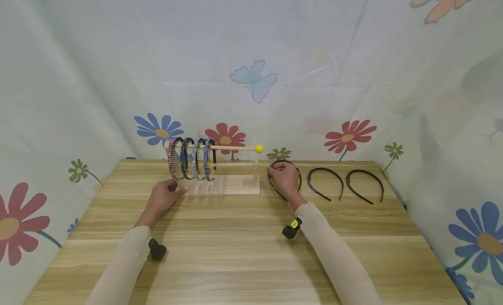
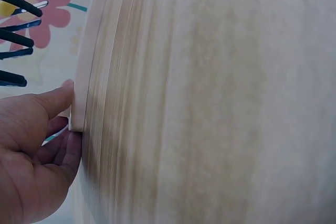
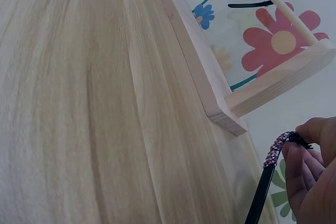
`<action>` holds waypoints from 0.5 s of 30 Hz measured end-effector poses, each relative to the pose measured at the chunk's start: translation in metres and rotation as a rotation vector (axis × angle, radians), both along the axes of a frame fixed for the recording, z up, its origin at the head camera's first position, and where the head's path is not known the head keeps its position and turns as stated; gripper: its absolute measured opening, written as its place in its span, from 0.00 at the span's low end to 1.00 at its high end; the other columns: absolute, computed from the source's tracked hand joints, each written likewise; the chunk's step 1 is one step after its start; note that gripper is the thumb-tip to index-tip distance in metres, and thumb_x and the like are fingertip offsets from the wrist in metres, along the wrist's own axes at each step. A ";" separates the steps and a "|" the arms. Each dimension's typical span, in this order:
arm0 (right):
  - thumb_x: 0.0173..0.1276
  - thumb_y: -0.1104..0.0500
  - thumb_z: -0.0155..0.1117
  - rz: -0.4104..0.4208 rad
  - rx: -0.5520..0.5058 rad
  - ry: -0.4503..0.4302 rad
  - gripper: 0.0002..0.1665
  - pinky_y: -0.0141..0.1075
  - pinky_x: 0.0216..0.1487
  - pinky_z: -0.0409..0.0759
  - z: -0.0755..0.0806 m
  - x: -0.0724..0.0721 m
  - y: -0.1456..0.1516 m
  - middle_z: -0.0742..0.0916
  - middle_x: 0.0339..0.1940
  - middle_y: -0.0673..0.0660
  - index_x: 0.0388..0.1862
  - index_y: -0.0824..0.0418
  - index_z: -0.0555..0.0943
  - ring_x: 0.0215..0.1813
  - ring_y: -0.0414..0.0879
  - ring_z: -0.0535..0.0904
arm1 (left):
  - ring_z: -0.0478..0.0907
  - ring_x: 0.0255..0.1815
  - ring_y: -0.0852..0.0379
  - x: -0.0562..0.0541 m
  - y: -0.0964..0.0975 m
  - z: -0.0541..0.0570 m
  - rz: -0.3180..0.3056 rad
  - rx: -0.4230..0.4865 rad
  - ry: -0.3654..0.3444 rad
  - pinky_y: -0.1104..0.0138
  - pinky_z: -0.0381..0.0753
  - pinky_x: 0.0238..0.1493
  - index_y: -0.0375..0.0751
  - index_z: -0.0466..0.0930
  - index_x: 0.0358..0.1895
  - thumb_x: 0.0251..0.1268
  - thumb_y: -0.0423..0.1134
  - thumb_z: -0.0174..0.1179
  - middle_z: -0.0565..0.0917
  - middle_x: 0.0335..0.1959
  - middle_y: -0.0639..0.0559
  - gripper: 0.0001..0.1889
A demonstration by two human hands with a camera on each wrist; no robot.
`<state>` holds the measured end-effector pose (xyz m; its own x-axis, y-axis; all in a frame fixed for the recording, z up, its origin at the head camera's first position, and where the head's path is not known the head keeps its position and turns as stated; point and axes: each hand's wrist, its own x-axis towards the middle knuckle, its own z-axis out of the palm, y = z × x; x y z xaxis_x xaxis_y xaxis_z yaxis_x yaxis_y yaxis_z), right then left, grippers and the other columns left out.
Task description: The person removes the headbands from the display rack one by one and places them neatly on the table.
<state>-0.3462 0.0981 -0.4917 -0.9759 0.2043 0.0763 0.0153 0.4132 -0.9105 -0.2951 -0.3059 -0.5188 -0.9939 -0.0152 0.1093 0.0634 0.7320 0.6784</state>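
A wooden headband rack (image 1: 220,185) stands towards the back of the table, with several jewelled, toothed headbands (image 1: 196,158) hung side by side over its upper rod. At the left end of its base, my left hand (image 1: 163,195) grips the corner between thumb and curled fingers, as the left wrist view also shows. To the right of the rack, my right hand (image 1: 284,178) pinches a black headband (image 1: 300,182). Pink and dark stones (image 3: 271,153) cover part of that headband in the right wrist view. My right palm hides some of its curve.
Two more dark headbands, one with bluish stones (image 1: 312,187) and one plainer (image 1: 363,171), lie in a row to the right on the wood-grain table (image 1: 235,252). A yellow ball (image 1: 259,149) caps the upper rod. Flower-printed cloth (image 1: 196,86) hangs behind.
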 end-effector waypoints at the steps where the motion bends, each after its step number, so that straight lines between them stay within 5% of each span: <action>1: 0.63 0.51 0.77 -0.001 0.007 0.000 0.13 0.39 0.39 0.83 -0.001 -0.001 0.000 0.92 0.34 0.55 0.38 0.59 0.87 0.36 0.46 0.88 | 0.79 0.59 0.29 0.000 0.000 0.000 0.000 -0.001 0.000 0.42 0.76 0.61 0.22 0.76 0.61 0.71 0.40 0.66 0.80 0.58 0.24 0.26; 15: 0.64 0.55 0.77 0.018 -0.036 -0.037 0.14 0.35 0.36 0.83 -0.008 -0.004 0.000 0.92 0.35 0.59 0.41 0.64 0.88 0.32 0.45 0.87 | 0.79 0.60 0.30 -0.003 -0.001 -0.002 0.006 -0.013 -0.012 0.42 0.76 0.62 0.23 0.76 0.62 0.71 0.42 0.66 0.80 0.59 0.25 0.26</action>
<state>-0.3507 0.0978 -0.4998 -0.9814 0.1889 0.0335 0.0418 0.3811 -0.9236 -0.2979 -0.3072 -0.5210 -0.9950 -0.0195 0.0976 0.0511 0.7411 0.6694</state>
